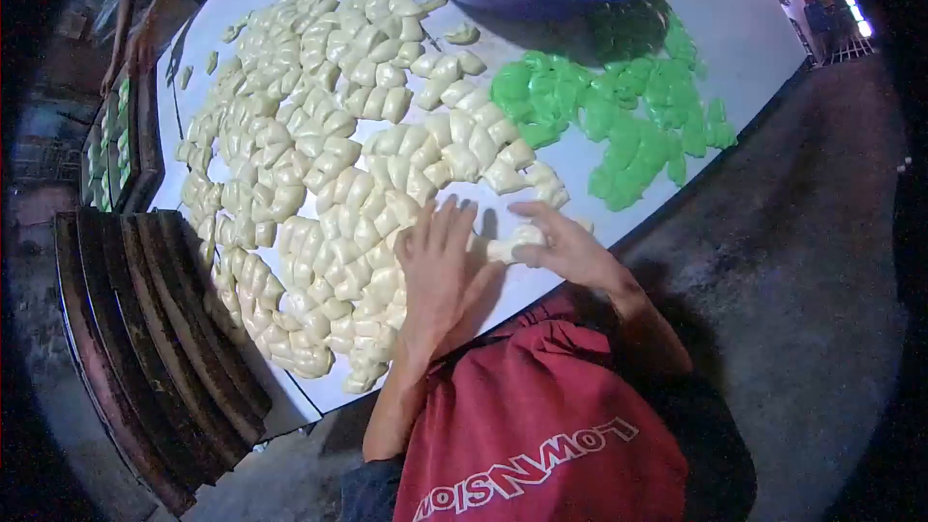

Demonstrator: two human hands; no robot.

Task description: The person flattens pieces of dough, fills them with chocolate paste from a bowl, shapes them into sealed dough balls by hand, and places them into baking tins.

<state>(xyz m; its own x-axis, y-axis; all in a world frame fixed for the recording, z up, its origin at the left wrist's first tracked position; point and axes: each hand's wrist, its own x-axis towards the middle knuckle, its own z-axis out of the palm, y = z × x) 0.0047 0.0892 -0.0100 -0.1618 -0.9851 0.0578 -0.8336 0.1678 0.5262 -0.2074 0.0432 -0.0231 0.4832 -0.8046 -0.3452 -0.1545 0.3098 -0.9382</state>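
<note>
Left hand (435, 253) and right hand (574, 251), apart

One pale dough piece (501, 250): lay on the table (746, 29) between our hands. Left: open, fingers spread. Right: curled on the piece. We judged light, even pressure best, clear of the neighbouring pale pieces (324, 130).

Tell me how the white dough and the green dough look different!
The white dough is creamy pale, while the green dough is bright green. The white dough covers much more of the table; the green dough makes a smaller patch. The white dough shows plump lumps, but the green dough looks flatter. Both look shiny.
</note>
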